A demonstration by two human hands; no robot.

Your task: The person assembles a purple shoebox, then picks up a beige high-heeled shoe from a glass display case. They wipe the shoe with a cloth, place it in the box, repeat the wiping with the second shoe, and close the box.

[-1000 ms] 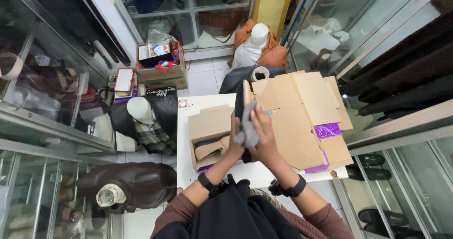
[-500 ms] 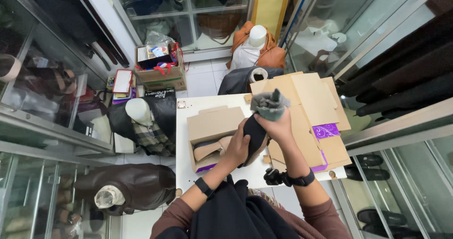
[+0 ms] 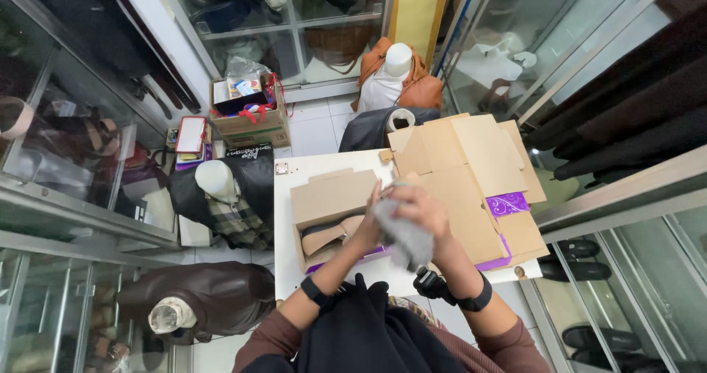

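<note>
Hiding hands' (image 3: 412,215) grip — grey cloth (image 3: 403,234).

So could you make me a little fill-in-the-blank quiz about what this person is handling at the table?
1. Both hands, the left hand and the right hand, hold a soft ____ cloth.
2. The open brown cardboard box on the white table has a shoe inside with a ____ heel.
3. The flat brown cardboard sheets lie over boxes of ____ colour.
4. Each wrist wears a ____ band.

Missing words: grey; tan; purple; black
</note>
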